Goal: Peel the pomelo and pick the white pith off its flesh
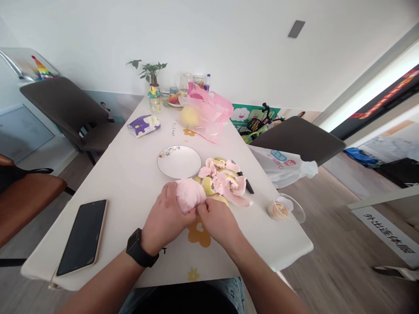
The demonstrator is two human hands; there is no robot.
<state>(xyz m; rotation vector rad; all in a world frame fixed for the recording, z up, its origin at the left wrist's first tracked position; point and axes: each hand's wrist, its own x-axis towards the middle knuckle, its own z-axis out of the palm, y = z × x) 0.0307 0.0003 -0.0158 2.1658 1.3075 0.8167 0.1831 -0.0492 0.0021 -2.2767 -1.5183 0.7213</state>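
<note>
a long white table point(131, 183) is seen from above, with a dark chair point(65, 109) on its left side and another dark chair point(296, 139) on its right side. at the far end of the table, a small green plant point(149, 72) is placed, and a pink plastic bag point(209, 111) is lying near it, with a round yellow fruit point(190, 116) seen against the bag. a white plastic bag point(281, 166) is hanging over the right edge of the table. a black phone point(82, 237) is lying on the left side, and a small clear cup point(284, 210) is placed on the right side. a white plate point(165, 168) is lying near the middle, just beside a pile of pink and green peel point(222, 181), and a black knife handle point(248, 185) is partly covered by this peel.

a peeled pink pomelo point(190, 195) is held between the hands, just above the table. it is gripped by the left hand point(165, 218), which is closed around its left side, and the right hand point(218, 222) is closed on its lower edge. a black watch point(140, 247) is worn on the left wrist.
</note>
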